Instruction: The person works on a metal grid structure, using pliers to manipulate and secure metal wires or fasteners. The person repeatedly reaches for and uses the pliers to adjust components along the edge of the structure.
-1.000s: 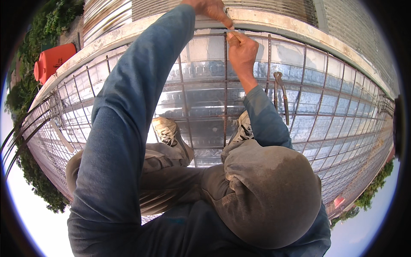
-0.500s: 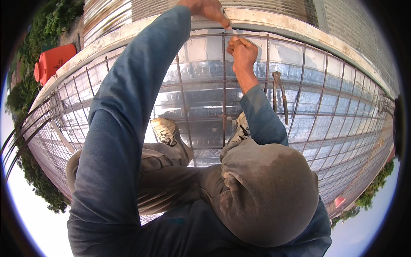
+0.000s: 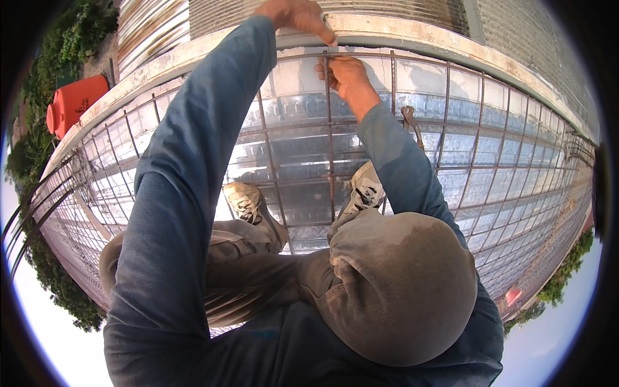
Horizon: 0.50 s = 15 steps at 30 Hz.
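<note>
Reaching over the mesh's far edge, my left hand point(image 3: 295, 15) is bent, one digit pointing down beside the end of an upright steel bar. Its other fingers look curled and partly hidden; anything in them is too small to make out. My right hand point(image 3: 350, 76) is just below the top crossbar, with fingers curled behind the upright bar point(image 3: 327, 97). What these fingers hold, if anything, is hidden. The rebar mesh point(image 3: 445, 119) spreads out below both hands. A pair of pincers point(image 3: 411, 120) lies on it beside my right forearm, its handles mostly covered.
A pale concrete ledge point(image 3: 380, 27) runs along the far side, with corrugated sheets point(image 3: 238, 16) beyond. Shiny metal decking point(image 3: 296, 145) lies under the mesh. My shoes point(image 3: 246, 200) rest at the mesh. At the far left are a red container point(image 3: 80, 103) and bent bars point(image 3: 39, 206).
My right hand has moved left and its fingers now reach behind the upright bar. The right forearm now covers the pincers' handles. The whole view has shifted slightly.
</note>
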Available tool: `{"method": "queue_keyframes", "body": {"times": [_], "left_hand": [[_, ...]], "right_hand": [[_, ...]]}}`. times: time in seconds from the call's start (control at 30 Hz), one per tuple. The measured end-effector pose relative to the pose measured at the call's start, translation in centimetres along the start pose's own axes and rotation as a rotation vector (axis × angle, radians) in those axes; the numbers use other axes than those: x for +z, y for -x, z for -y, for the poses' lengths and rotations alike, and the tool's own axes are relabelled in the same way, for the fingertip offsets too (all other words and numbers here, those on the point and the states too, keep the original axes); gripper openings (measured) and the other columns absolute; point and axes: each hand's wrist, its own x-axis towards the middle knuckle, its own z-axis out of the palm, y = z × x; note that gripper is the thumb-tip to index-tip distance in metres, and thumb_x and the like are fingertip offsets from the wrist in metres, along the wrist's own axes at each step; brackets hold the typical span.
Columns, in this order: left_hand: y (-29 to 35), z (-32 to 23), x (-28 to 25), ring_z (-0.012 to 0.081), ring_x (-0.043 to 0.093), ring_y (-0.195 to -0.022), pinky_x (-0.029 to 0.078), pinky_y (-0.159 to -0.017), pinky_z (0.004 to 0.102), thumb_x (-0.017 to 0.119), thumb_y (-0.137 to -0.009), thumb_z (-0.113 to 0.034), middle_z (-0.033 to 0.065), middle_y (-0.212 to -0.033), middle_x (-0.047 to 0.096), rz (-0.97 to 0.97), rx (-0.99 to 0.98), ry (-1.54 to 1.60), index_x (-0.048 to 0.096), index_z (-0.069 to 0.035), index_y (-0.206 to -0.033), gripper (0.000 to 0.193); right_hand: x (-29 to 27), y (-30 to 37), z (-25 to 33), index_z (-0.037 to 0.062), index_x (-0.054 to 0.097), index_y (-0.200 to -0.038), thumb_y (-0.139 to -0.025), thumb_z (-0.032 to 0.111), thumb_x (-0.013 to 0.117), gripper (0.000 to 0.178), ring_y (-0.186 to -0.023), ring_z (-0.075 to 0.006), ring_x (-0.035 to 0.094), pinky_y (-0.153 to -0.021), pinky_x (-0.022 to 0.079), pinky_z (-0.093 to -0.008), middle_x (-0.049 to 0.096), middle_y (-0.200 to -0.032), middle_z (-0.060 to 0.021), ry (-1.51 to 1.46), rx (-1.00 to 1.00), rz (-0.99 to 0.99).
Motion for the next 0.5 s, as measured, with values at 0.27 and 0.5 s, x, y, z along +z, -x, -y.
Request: {"method": "queue_keyframes", "body": {"times": [0.27, 0.5], "left_hand": [[6.6, -4.5, 3.6, 0.0302, 0.075, -0.095, 0.061, -0.084, 0.0425, 0.081, -0.09, -0.054, 0.0176, -0.108, 0.077, -1.188, -0.001, 0.182, 0.076, -0.005, -0.122, 0.059], [7.9, -7.9, 17.0, 0.0179, 0.066, -0.069, 0.051, -0.063, 0.0327, 0.062, -0.103, -0.019, 0.0131, -0.081, 0.073, -0.907, -0.625, 1.205, 0.072, 0.011, -0.104, 0.031]], "right_hand": [[-0.8, 1.0, 1.0, 0.0032, 0.074, -0.105, -0.103, 0.01, 0.061, 0.015, -0.072, -0.0147, 0.071, -0.061, 0.055, -0.0286, 0.079, -0.094, -0.0087, 0.055, 0.033, -0.02], [-1.6, -0.2, 0.3, 0.0046, 0.076, -0.096, -0.096, 0.022, 0.079, 0.018, -0.067, -0.0109, 0.064, -0.056, 0.049, -0.0256, 0.076, -0.086, -0.0066, 0.155, 0.007, 0.056]]}}
